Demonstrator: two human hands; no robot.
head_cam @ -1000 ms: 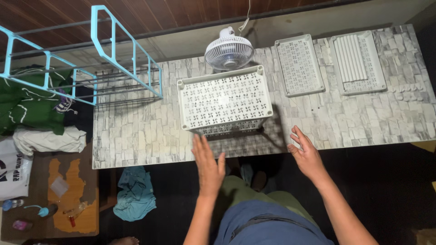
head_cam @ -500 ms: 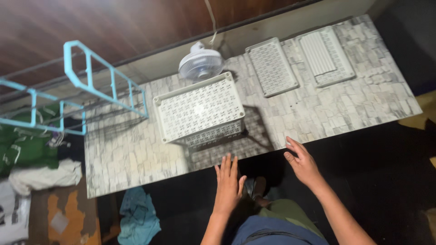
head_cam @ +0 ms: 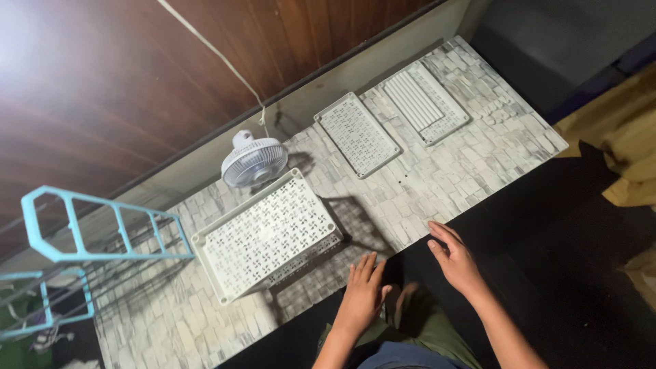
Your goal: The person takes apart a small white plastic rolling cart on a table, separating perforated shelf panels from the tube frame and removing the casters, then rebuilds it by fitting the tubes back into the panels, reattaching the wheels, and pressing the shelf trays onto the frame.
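Both hands are hovering at the near edge of a stone-patterned table (head_cam: 471, 164), low in the middle of the frame. The left hand (head_cam: 361, 295) is lying open with fingers spread and holding nothing, its fingertips reaching toward the table edge just below a white perforated basket (head_cam: 263, 232). The right hand (head_cam: 456, 260) is also open and empty, fingers loosely extended, sitting a little right of centre beside the table edge.

The basket is standing upside down (its flat, patterned base facing up) left of centre, casting a shadow to its right. Just above it, a small white fan (head_cam: 253, 161) is standing near the wall, its cord running toward the upper left. Two flat white perforated panels (head_cam: 358, 134) are lying side by side in the upper right of the table, well apart from the hands. A light-blue wire rack (head_cam: 102, 229) is sitting at the left edge of the frame.
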